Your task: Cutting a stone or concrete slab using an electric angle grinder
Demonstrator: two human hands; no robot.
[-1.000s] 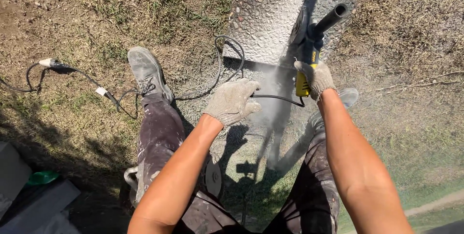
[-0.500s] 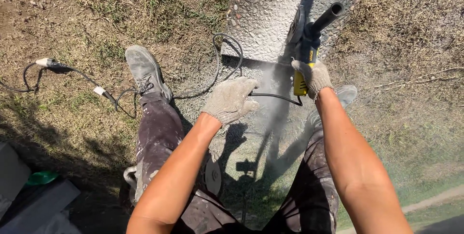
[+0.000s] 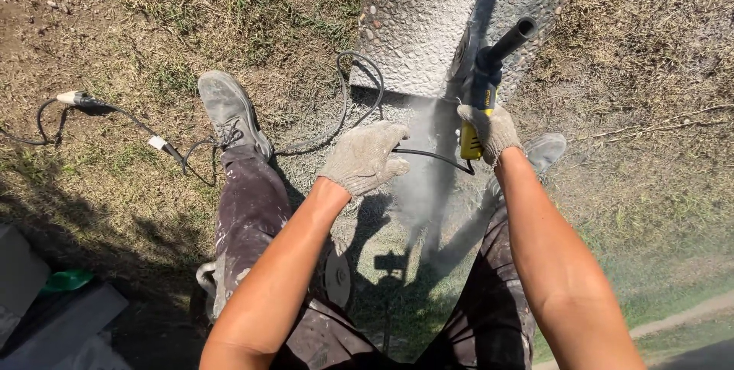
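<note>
My right hand [image 3: 491,131], in a grey work glove, grips the yellow body of an angle grinder [image 3: 482,87] whose black side handle points up to the right. Its disc end meets the lower edge of a pebble-faced concrete slab [image 3: 417,22], and pale dust drifts down from there. My left hand [image 3: 365,157], also gloved, hovers loosely curled over the slab's edge, left of the grinder and holding nothing. The tool's black cord [image 3: 428,157] runs from under my left hand to the grinder.
The black power cable [image 3: 336,121] loops over dry grass past my left shoe [image 3: 229,114] to a plug joint [image 3: 164,147]. My right shoe [image 3: 544,152] sits beside the slab. Grey slabs and a green object [image 3: 65,280] lie at the bottom left.
My left hand has shifted slightly and stays above the slab edge. The grinder stays in my right hand against the slab, and dust keeps falling.
</note>
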